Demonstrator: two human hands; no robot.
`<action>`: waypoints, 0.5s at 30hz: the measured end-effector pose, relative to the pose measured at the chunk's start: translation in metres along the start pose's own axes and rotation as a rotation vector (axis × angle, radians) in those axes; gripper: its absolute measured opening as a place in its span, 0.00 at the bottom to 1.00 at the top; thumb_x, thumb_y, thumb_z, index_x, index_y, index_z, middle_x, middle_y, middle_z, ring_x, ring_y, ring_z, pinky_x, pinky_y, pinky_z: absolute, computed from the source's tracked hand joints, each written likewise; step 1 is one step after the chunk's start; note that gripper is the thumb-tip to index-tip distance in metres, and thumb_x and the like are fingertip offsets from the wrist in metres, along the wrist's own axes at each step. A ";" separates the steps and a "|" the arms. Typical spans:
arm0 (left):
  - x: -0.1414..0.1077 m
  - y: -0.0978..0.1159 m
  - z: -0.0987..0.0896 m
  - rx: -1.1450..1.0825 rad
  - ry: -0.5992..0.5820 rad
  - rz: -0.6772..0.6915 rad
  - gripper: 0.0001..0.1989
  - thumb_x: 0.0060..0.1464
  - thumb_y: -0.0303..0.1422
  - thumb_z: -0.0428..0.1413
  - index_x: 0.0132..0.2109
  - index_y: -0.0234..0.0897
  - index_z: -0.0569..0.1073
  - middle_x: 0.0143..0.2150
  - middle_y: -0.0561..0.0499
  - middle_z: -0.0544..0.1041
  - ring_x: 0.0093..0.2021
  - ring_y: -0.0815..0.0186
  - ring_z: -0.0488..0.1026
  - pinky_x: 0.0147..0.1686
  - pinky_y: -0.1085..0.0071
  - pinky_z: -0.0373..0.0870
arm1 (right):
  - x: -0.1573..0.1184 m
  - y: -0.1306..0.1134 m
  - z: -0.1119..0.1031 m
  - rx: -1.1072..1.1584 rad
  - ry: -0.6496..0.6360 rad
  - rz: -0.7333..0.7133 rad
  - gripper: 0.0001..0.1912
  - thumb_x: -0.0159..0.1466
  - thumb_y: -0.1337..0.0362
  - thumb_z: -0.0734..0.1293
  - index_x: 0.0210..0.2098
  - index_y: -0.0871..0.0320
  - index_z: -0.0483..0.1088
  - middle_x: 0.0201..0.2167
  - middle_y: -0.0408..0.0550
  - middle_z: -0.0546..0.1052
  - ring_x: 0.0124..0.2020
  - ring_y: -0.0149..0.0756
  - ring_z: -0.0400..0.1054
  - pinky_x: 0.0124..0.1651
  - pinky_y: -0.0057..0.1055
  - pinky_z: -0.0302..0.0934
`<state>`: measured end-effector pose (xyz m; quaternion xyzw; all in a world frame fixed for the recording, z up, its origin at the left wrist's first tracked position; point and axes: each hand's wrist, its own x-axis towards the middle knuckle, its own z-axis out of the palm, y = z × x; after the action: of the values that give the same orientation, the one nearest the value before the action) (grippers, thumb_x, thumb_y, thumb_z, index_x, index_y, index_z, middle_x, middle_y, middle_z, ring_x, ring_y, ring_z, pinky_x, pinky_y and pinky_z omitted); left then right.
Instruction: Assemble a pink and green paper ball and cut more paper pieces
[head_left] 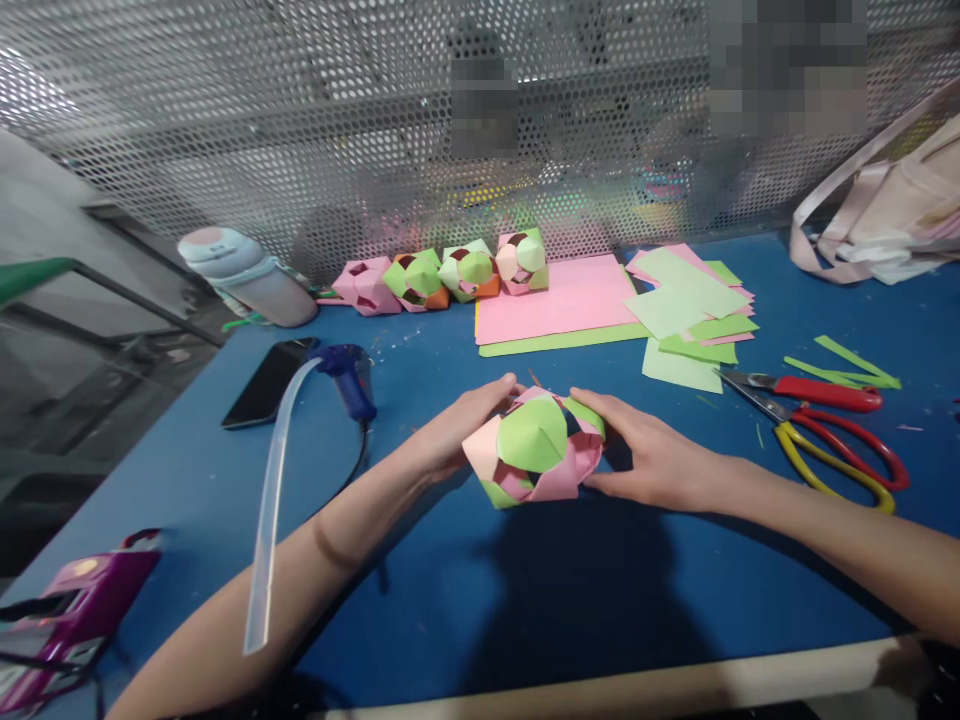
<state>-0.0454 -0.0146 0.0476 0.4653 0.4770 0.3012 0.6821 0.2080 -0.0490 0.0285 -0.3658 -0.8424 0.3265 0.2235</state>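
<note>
Between my two hands is a folded paper ball (534, 440) of green, pink and peach pieces, with openings between its panels. My left hand (472, 420) grips it from the left, partly hidden behind the paper. On the other side, my right hand (645, 450) has thumb and fingers closed on its right edge. The ball is held over the blue table, just above or on its surface; I cannot tell which. Several similar paper balls stand in a row at the back, a pink one (369, 287) leftmost and a peach-and-green one (523, 262) rightmost.
Left are a glue gun (351, 380) with a long glue stick (271, 510), a black phone (270, 385), a bottle (247, 275) and a purple box (82, 610). Right lie scissors (832, 440), red-handled pliers (825, 392) and cut paper (694, 295). Pink sheets (555, 300) lie by the perforated metal screen (360, 130).
</note>
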 end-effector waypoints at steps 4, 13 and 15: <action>-0.008 0.005 0.003 -0.067 -0.056 -0.069 0.27 0.56 0.54 0.54 0.46 0.34 0.76 0.48 0.41 0.78 0.42 0.59 0.76 0.40 0.67 0.73 | -0.010 0.000 -0.002 -0.011 0.041 0.008 0.45 0.59 0.61 0.70 0.70 0.54 0.45 0.67 0.58 0.58 0.66 0.50 0.57 0.64 0.50 0.59; -0.015 0.003 0.003 -0.054 -0.109 0.118 0.21 0.53 0.43 0.62 0.51 0.40 0.73 0.52 0.45 0.74 0.48 0.59 0.72 0.46 0.65 0.71 | -0.024 0.013 -0.005 -0.100 0.131 -0.174 0.44 0.65 0.64 0.66 0.71 0.49 0.37 0.70 0.58 0.51 0.70 0.51 0.47 0.67 0.55 0.53; -0.016 0.001 0.007 0.006 -0.059 0.164 0.22 0.52 0.39 0.64 0.53 0.40 0.73 0.55 0.45 0.73 0.53 0.57 0.71 0.51 0.63 0.69 | -0.023 0.016 -0.003 -0.115 0.137 -0.208 0.43 0.66 0.64 0.65 0.71 0.50 0.35 0.70 0.58 0.49 0.71 0.51 0.45 0.67 0.55 0.53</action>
<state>-0.0447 -0.0305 0.0551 0.5134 0.4178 0.3409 0.6676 0.2323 -0.0571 0.0164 -0.3100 -0.8759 0.2269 0.2919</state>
